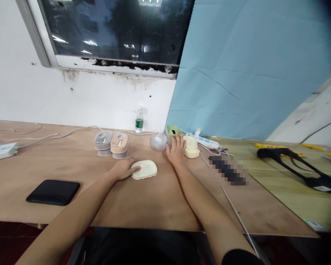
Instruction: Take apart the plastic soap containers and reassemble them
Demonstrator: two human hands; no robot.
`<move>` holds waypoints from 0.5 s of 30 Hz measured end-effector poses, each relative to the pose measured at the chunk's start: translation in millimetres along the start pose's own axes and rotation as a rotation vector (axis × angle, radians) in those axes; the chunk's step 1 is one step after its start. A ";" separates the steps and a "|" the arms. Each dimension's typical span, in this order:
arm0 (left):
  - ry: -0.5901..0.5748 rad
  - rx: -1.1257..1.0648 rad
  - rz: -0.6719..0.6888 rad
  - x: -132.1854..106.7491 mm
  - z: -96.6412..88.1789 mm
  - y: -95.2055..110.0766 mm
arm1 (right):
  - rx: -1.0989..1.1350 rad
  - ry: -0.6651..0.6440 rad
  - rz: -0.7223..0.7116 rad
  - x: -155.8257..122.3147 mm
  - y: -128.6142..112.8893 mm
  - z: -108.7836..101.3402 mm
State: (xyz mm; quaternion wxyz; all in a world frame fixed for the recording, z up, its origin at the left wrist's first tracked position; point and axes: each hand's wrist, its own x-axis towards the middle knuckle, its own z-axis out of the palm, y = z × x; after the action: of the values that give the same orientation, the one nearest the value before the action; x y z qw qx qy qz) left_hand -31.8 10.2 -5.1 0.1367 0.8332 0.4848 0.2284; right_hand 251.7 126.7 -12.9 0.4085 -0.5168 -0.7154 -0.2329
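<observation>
My left hand [123,168] rests on the left end of a cream soap-box lid [145,169] lying on the wooden table [143,198]; its fingers are curled against the lid's edge. My right hand [176,149] reaches further back with fingers spread, touching a cream box [191,147] and close to a green box [171,130] and a clear lilac box [158,141]. A grey box [103,142] and a peach box [119,145] stand to the left.
A black pad [53,191] lies near the front left edge. A white power strip [1,151] with cables sits far left, another power strip [205,141] at the back, and a water bottle [139,120] by the wall. A black tool [295,163] lies at right.
</observation>
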 end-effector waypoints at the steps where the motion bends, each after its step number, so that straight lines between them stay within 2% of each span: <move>1: -0.002 0.002 -0.003 -0.1 -0.1 0.3 | -0.001 -0.010 0.006 0.1 0.9 0.0; 7: -0.015 0.009 -0.014 0.2 0.0 -0.2 | 0.004 -0.012 0.069 -0.8 11.1 -1.9; 12: -0.008 0.030 0.001 0.3 1.9 -3.1 | -0.026 -0.040 -0.028 -1.0 1.5 -3.2; 15: -0.003 0.036 0.005 0.0 2.5 -3.9 | -0.042 -0.052 -0.014 -0.1 -2.8 -4.6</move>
State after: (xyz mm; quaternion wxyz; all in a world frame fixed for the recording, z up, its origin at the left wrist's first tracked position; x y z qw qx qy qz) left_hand -33.4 12.2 -8.9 0.1219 0.8370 0.4867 0.2186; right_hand 250.6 122.2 -10.1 0.3772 -0.5261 -0.7244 -0.2370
